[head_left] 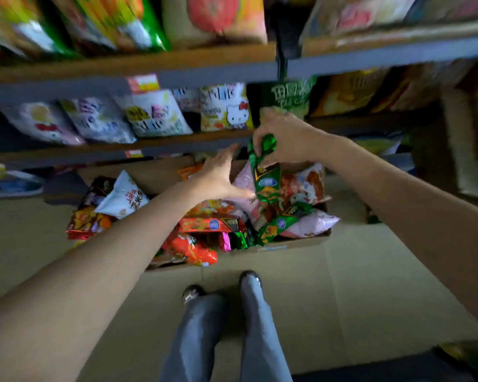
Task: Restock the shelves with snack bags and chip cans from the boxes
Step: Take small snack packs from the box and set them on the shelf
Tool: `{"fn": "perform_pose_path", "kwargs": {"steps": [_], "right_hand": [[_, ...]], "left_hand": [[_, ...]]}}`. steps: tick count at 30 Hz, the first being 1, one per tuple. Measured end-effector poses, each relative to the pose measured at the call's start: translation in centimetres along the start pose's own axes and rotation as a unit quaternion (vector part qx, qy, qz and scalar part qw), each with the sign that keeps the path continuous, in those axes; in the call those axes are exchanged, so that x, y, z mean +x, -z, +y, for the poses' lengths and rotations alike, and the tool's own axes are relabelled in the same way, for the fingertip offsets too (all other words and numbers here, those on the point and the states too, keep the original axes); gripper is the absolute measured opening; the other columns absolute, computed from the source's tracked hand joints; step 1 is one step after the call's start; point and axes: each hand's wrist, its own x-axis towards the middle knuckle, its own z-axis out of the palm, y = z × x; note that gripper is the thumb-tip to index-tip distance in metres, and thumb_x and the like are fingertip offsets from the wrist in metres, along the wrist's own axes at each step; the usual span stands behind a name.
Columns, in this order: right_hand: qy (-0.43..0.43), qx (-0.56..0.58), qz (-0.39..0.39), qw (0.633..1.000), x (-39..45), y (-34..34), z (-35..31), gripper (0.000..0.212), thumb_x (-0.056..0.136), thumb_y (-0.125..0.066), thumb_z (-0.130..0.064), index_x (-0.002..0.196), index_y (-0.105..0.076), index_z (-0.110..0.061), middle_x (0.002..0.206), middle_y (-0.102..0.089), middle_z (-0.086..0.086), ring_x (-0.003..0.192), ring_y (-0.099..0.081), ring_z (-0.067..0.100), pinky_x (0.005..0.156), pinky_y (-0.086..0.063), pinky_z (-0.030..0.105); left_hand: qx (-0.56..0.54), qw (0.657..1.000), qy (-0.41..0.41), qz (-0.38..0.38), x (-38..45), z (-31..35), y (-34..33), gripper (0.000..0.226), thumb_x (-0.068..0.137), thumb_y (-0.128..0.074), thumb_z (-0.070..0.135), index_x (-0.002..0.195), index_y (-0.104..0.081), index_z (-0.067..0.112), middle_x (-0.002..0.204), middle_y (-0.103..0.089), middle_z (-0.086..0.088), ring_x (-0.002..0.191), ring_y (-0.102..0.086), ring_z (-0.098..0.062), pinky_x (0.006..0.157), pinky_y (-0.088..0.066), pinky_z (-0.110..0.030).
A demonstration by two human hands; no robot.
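**Green bag up out of the box**

Right hand (280,139) pinches the top of a green snack bag (265,172), hanging above the open cardboard box (295,242) of mixed snacks on the floor. Left hand (221,175) reaches in beside it, fingers spread wide, holding nothing. Stocked shelves (177,78) just beyond.

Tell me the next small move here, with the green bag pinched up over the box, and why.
Probably lift the green snack bag to the shelf slot holding matching green bags. The right hand already pinches its top, so it hangs above the box, right below that slot. The left hand is open, fingers spread, and holds nothing.
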Motion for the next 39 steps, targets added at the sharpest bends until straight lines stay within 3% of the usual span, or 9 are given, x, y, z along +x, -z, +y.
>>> {"fn": "perform_pose_path", "kwargs": {"steps": [4, 8, 12, 15, 18, 22, 28, 36, 39], "right_hand": [[0.044, 0.062, 0.021, 0.997, -2.6, 9.9, -10.1, 0.027, 0.076, -0.076, -0.028, 0.099, -0.064, -0.020, 0.103, -0.050, -0.007, 0.094, -0.049, 0.009, 0.075, -0.033, 0.018], [0.037, 0.329, 0.083, 0.940, -4.2, 15.6, -18.8, 0.040, 0.084, -0.067, -0.021, 0.121, -0.052, -0.015, 0.119, -0.051, -0.005, 0.089, -0.063, 0.010, 0.082, -0.054, 0.026], [0.009, 0.179, -0.028, 0.983, -3.6, 17.6, -27.3, 0.062, 0.077, -0.066, -0.052, 0.130, -0.047, -0.026, 0.129, -0.050, -0.013, 0.112, -0.054, 0.006, 0.087, -0.051, 0.024], [0.004, 0.133, -0.115, 0.984, -2.6, 17.4, -35.4, 0.068, 0.082, -0.064, -0.043, 0.140, -0.028, -0.033, 0.132, -0.035, -0.029, 0.118, -0.041, -0.002, 0.087, -0.039, 0.002], [0.022, 0.137, -0.042, 0.989, -0.6, 16.8, -42.8, 0.086, 0.080, -0.065, -0.045, 0.147, -0.014, -0.030, 0.150, -0.022, -0.019, 0.134, -0.026, 0.003, 0.103, -0.023, 0.011], [0.033, 0.188, 0.059, 0.980, 2.3, 16.6, -49.9, 0.078, 0.076, -0.069, -0.049, 0.141, -0.033, -0.024, 0.139, -0.041, -0.008, 0.132, -0.036, 0.009, 0.107, -0.032, 0.030], [-0.019, 0.147, 0.247, 0.958, 6.1, 18.5, -56.6, 0.037, 0.077, -0.066, -0.050, 0.084, -0.063, -0.014, 0.085, -0.058, 0.002, 0.086, -0.053, 0.020, 0.068, -0.038, 0.029], [-0.041, 0.236, 0.294, 0.925, 13.8, 21.7, -61.0, 0.051, 0.078, -0.064, -0.055, 0.061, -0.039, -0.014, 0.066, -0.045, -0.002, 0.060, -0.044, 0.014, 0.048, -0.030, 0.027], [-0.035, 0.186, 0.288, 0.939, 15.9, 21.5, -62.8, 0.048, 0.076, -0.066, -0.055, 0.070, -0.048, -0.011, 0.071, -0.049, -0.002, 0.071, -0.052, 0.018, 0.055, -0.039, 0.029]], "left_hand": [[-0.136, 0.991, -0.005, -0.003, -4.9, 3.6, 9.6, 0.075, 0.070, -0.080, 0.020, 0.134, -0.041, 0.014, 0.132, -0.054, -0.005, 0.121, -0.051, -0.020, 0.102, -0.041, -0.034], [-0.293, 0.950, 0.044, -0.099, -10.5, -2.7, 18.8, 0.062, 0.065, -0.085, 0.022, 0.121, -0.059, 0.023, 0.123, -0.064, 0.000, 0.114, -0.060, -0.019, 0.098, -0.047, -0.040], [-0.271, 0.962, 0.032, -0.032, -9.9, -18.1, 29.7, 0.056, 0.075, -0.078, 0.040, 0.126, -0.057, 0.029, 0.131, -0.057, -0.008, 0.124, -0.051, -0.034, 0.103, -0.037, -0.056], [-0.343, 0.938, -0.015, 0.040, -17.3, -19.9, 38.1, 0.058, 0.074, -0.076, 0.043, 0.125, -0.058, 0.022, 0.135, -0.053, -0.014, 0.123, -0.051, -0.034, 0.110, -0.027, -0.057], [-0.425, 0.898, -0.037, 0.103, -28.3, -14.7, 43.6, 0.072, 0.053, -0.086, 0.051, 0.113, -0.063, 0.017, 0.123, -0.062, -0.013, 0.113, -0.060, -0.029, 0.099, -0.045, -0.045], [-0.512, 0.838, -0.131, 0.134, -36.6, -12.0, 47.5, 0.085, 0.013, -0.094, 0.042, 0.089, -0.067, 0.015, 0.081, -0.073, -0.003, 0.069, -0.070, -0.012, 0.061, -0.057, -0.022], [-0.525, 0.832, -0.058, 0.167, -37.2, -11.9, 50.1, 0.035, 0.091, -0.049, 0.042, 0.109, -0.058, 0.013, 0.089, -0.071, -0.010, 0.073, -0.069, -0.017, 0.062, -0.057, -0.023], [-0.357, 0.851, -0.041, 0.384, -36.7, -12.5, 52.5, 0.026, 0.093, -0.053, 0.008, 0.118, -0.052, 0.004, 0.102, -0.061, -0.010, 0.075, -0.060, -0.011, 0.056, -0.053, -0.016], [-0.191, 0.853, 0.001, 0.486, -37.7, -16.2, 54.9, 0.027, 0.092, -0.053, 0.007, 0.118, -0.056, 0.003, 0.106, -0.060, -0.009, 0.089, -0.060, -0.019, 0.075, -0.051, -0.027]]}}
